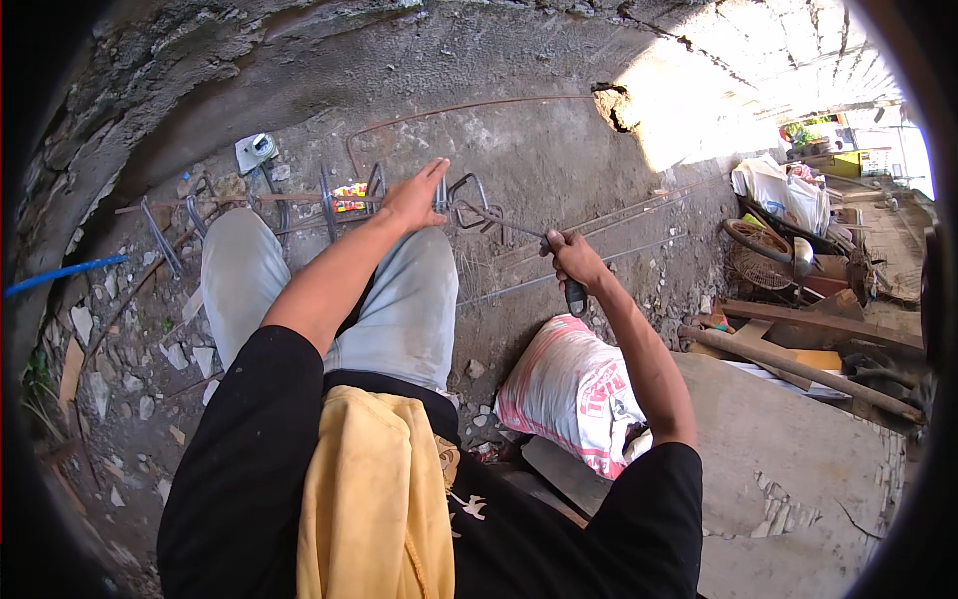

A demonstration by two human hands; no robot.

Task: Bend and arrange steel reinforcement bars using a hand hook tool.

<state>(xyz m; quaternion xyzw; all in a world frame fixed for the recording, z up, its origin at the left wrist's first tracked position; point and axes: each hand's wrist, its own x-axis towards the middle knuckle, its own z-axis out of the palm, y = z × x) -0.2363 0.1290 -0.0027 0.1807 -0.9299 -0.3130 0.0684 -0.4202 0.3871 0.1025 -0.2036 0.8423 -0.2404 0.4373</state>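
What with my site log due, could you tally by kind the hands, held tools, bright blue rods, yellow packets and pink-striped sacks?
Hands (left hand, right hand): 2
Dark-handled tool: 1
Bright blue rod: 1
Yellow packet: 1
Pink-striped sack: 1
Total: 6

Rough grey concrete wall [299, 75] ahead of me, sunlight [718, 85] blazing white off to the right; I've got gritty dirt floor [559, 150] below, pale rubble [204, 360] strewn left, a weathered grey panel [763, 449] lying right.
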